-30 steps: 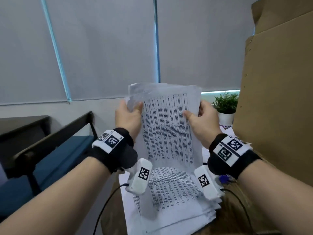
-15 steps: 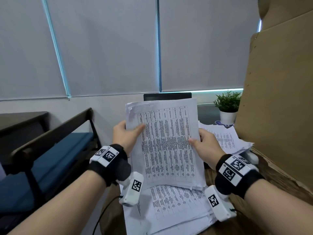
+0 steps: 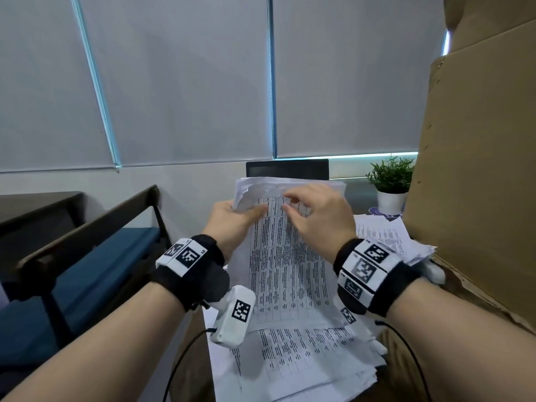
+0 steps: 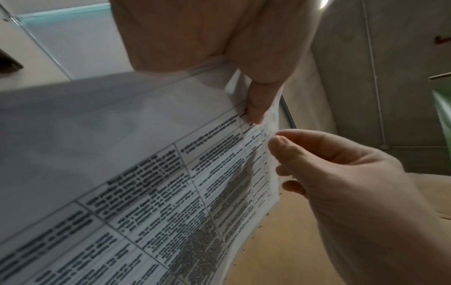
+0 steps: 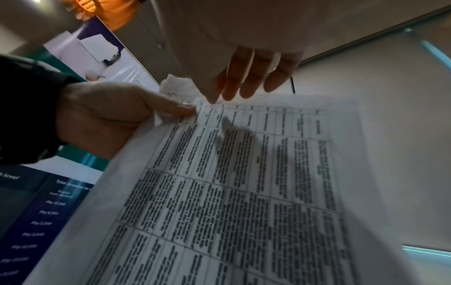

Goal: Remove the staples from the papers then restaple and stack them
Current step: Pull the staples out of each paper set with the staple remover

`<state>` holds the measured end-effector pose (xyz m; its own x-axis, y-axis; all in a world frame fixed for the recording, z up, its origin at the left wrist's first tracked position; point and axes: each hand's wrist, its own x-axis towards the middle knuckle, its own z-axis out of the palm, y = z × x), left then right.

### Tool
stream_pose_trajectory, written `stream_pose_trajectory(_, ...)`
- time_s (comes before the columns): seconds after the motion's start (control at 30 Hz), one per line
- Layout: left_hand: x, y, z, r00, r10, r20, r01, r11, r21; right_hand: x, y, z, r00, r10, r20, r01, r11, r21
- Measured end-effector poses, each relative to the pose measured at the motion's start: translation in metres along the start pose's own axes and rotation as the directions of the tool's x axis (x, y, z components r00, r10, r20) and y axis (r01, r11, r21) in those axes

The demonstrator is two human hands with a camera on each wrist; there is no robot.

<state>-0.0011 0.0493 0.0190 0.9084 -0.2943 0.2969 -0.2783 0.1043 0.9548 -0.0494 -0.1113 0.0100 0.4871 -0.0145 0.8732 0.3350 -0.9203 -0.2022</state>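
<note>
The right hand (image 3: pixel 316 219) has left the sheaf's (image 3: pixel 285 265) edge for its crumpled 11 o'clock corner (fingers loose, pinching nothing), where the left hand (image 3: pixel 232 224) pinches, probably seeking the staple.

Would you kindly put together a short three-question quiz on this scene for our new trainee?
1. True or false: the left hand grips the held-up paper bundle near its crumpled top left corner.
2. Where do the right hand's fingers hover: A) bundle's top edge, B) potted plant, C) cardboard box?
3. What lies on the desk under the bundle?

Key: 1 true; 2 A; 3 a loose pile of printed sheets.
</note>
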Motion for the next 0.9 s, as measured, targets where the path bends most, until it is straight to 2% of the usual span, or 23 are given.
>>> stream_pose_trajectory(0.07,-0.004,0.004,0.003,1.0,0.001,0.008,0.0,1.0,-0.031,0.004,-0.007,0.002,0.999,0.042,0.021,-0.042,0.999,0.015)
stream_pose_trajectory(0.2,-0.007,0.006,0.006,1.0,0.016,0.013,-0.015,0.998,-0.059,0.007,-0.015,0.004,0.996,0.084,-0.04,-0.082,0.995,0.056)
stream_pose_trajectory(0.3,-0.008,0.006,0.005,1.0,0.017,0.02,-0.017,0.999,-0.045,0.012,-0.017,0.006,0.994,0.106,0.027,-0.107,0.994,0.028)
stream_pose_trajectory(0.43,-0.009,0.007,0.004,0.998,-0.059,-0.008,0.058,0.993,-0.099,0.013,-0.014,0.008,0.996,0.072,0.048,-0.08,0.978,0.192)
stream_pose_trajectory(0.5,-0.009,0.009,0.005,0.997,-0.081,-0.015,0.079,0.991,-0.11,0.011,-0.014,0.007,0.98,0.167,0.11,-0.196,0.91,0.366)
stream_pose_trajectory(0.6,-0.009,0.01,0.009,0.997,-0.07,-0.018,0.067,0.993,-0.097,0.009,-0.014,0.008,0.917,0.335,0.219,-0.398,0.708,0.583)
stream_pose_trajectory(0.7,-0.008,0.009,0.012,0.997,-0.073,-0.025,0.071,0.995,-0.075,0.006,-0.016,0.009,0.869,0.399,0.292,-0.479,0.533,0.698)
stream_pose_trajectory(0.77,-0.008,0.009,0.01,0.996,-0.085,-0.017,0.084,0.995,-0.056,0.004,-0.016,0.006,0.861,0.384,0.334,-0.495,0.481,0.724)
stream_pose_trajectory(0.83,-0.008,0.011,0.008,0.997,-0.08,0.011,0.08,0.996,-0.037,0.003,-0.011,0.004,0.868,0.358,0.345,-0.491,0.517,0.701)
stream_pose_trajectory(0.9,-0.007,0.013,0.008,0.999,-0.041,0.029,0.041,0.999,-0.009,0.003,-0.003,0.004,0.903,0.288,0.318,-0.427,0.672,0.605)
